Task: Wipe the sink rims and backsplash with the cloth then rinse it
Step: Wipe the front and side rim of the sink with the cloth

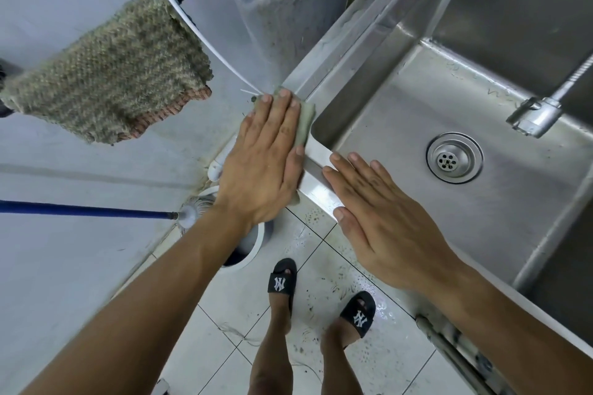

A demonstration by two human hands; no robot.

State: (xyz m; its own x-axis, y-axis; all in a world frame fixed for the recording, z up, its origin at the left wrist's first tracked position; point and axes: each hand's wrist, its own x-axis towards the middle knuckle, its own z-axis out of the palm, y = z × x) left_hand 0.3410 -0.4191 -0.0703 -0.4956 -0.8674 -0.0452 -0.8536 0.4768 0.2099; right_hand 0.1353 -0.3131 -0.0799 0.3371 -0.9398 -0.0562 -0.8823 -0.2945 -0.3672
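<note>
We see the left hand (266,154) flat on a pale green cloth (305,119), fingers (282,112) straight and close together, pressing the cloth onto the front-left corner of the stainless sink rim (316,175); cloth shows past the fingertips and along the thumb side, with a bit more under the heel of the hand; we can't tell how it is folded underneath. Right hand (382,218) lies palm-down on the same front rim just beside the left, fingers straight, slightly spread, holding nothing; its fingertips reach over the inner edge toward the basin (401,112).

Basin is wet-streaked; round drain strainer (454,158) sits in its floor, well apart from both hands; a metal pull-out faucet head (536,115) on a sprung hose hangs over the basin at right. Backsplash (513,3) rises behind the basin; neither hand touches it.

Left of the sink: a woven brownish mat (112,74) hangs against the grey wall; clear plastic sheeting (288,0) hangs near the sink's far-left corner; a blue-handled mop (80,210) leans in from the left, its head over a white bucket (253,244) on the floor. Below: white floor tiles (224,330), wet and speckled; two feet in black slides (282,279).
</note>
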